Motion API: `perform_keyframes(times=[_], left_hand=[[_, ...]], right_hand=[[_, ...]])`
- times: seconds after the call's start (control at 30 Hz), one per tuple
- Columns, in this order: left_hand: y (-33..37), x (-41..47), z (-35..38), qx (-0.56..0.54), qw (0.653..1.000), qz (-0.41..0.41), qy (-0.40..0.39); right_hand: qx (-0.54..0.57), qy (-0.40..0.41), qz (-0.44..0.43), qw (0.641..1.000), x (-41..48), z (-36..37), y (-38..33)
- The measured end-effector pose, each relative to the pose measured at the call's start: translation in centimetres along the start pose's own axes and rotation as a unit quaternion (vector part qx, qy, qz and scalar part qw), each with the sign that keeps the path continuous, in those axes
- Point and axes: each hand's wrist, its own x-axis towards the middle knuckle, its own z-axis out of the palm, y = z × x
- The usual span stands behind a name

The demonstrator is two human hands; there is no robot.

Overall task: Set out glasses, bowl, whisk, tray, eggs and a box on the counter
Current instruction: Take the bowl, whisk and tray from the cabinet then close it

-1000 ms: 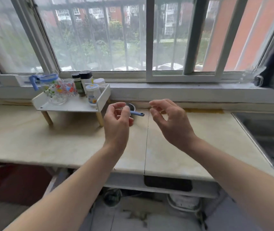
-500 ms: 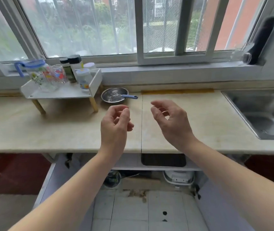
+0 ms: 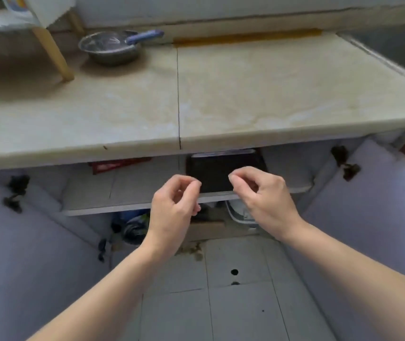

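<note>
A steel bowl (image 3: pixel 109 49) with a blue-handled whisk (image 3: pixel 144 35) in it stands at the back of the beige counter (image 3: pixel 245 94). Below the counter, on a cupboard shelf (image 3: pixel 127 190), lies a dark tray (image 3: pixel 217 172). My left hand (image 3: pixel 173 212) and my right hand (image 3: pixel 265 195) hover side by side in front of that shelf, just short of the tray. Both have loosely curled fingers and hold nothing. Neither touches the tray.
A small white rack on wooden legs (image 3: pixel 51 52) stands at the counter's back left. A sink edge (image 3: pixel 393 55) shows at the right. Two cupboard doors (image 3: pixel 24 242) (image 3: pixel 368 217) stand swung wide. A red packet (image 3: pixel 115 164) lies on the shelf; clutter sits below.
My view has tilted down from the window and counter to the cupboard. Both hands have dropped from above the counter to the shelf level in front of the tray.
</note>
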Motion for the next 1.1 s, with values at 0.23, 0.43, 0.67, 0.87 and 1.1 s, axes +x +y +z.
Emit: perform_keyframes(times=[0.23, 0.43, 0.67, 0.87, 1.1], left_hand=[[-15.5, 2.2, 5.5, 0.006, 0.997, -0.034, 0.073], [-24.1, 6.7, 8.5, 0.039, 0.992, 0.045, 0.113], [-27.9, 9.8, 10.3, 0.112, 0.978, 0.064, 0.162], [-27.8, 13.2, 10.1, 0.232, 0.961, -0.027, 0.150], [-30.8, 16.0, 10.4, 0.255, 0.951, -0.104, 0.143]], right_hand=[[-0.030, 0.058, 0.005, 0.998, -0.2, 4.8, 15.4], [-0.073, 0.099, -0.063, 0.990, 2.0, 8.3, 24.2], [-0.085, 0.129, -0.041, 0.987, 4.1, 9.5, 29.0], [-0.138, 0.115, 0.043, 0.983, 7.8, 8.0, 30.6], [-0.322, 0.055, 0.151, 0.933, 10.2, 7.6, 33.5]])
